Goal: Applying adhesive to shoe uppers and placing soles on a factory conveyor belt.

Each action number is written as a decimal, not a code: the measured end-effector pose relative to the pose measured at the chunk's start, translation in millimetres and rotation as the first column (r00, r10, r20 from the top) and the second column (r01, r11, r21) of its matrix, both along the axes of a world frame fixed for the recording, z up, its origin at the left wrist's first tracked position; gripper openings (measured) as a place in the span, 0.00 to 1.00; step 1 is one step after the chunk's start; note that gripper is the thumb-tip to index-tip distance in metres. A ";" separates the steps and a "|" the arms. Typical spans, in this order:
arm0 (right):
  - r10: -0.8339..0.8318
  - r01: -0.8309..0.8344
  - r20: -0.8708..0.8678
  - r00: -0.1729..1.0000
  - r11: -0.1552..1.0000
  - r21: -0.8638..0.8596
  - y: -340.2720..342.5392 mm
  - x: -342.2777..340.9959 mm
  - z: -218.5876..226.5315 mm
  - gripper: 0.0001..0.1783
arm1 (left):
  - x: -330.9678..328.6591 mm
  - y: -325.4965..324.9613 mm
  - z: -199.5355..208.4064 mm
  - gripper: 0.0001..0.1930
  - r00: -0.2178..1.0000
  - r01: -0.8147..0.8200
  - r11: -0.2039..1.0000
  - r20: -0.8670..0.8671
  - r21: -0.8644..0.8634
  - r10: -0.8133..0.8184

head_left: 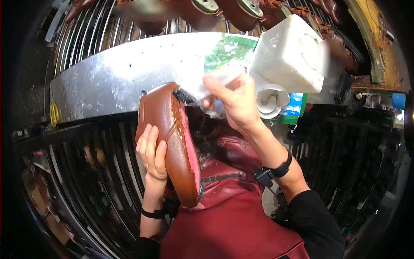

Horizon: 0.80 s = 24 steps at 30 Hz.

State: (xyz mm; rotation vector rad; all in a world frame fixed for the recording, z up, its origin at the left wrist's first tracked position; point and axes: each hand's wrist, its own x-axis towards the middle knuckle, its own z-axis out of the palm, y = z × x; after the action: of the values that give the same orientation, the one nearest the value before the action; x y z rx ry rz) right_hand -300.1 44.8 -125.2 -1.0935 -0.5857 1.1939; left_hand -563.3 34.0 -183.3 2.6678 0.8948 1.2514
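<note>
My left hand (152, 152) grips a brown shoe sole (166, 129) with a pink edge, held upright against my chest. My right hand (233, 99) is shut on a white brush handle, and the dark bristles (184, 96) touch the top of the sole. A wet glossy streak runs down the sole's face. A white plastic tub (288, 54) sits just right of my right hand, with a white drip-covered lump (271, 100) below it. I wear a dark red apron (233, 207).
A silver metal shelf (112, 75) curves across the view behind the sole. Above it hang several brown boots (241, 13) on a rack of metal bars. Dark wire racks (99, 172) fill the lower left and right. A yellow-edged wooden beam (375, 34) stands at the upper right.
</note>
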 end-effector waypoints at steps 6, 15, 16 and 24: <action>0.271 -0.307 0.295 0.916 0.948 0.082 -87.7 -7.6 47.7 0.09 | 5.0 4.8 4.7 0.17 0.998 0.006 0.999 0.064 0.035 -0.009; 0.257 -0.679 0.745 0.615 0.653 0.335 -171.7 -25.5 70.6 0.21 | 16.2 5.0 17.7 0.20 0.998 -0.016 0.996 0.064 0.086 0.010; 0.295 -0.648 0.682 0.669 0.681 0.341 -172.8 -21.7 74.1 0.20 | 16.9 3.1 19.9 0.20 0.999 -0.021 0.997 0.046 0.077 0.018; 0.200 -0.237 0.198 0.960 0.953 0.190 -132.0 -14.2 91.5 0.07 | 25.6 3.2 47.1 0.29 0.998 -0.049 0.999 -0.028 0.024 0.050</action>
State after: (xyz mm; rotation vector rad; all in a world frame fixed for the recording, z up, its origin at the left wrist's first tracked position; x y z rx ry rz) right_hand -314.3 -87.1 -33.7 -0.9751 -0.9722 1.1990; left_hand -537.7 37.2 -136.2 2.7038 0.9618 1.2439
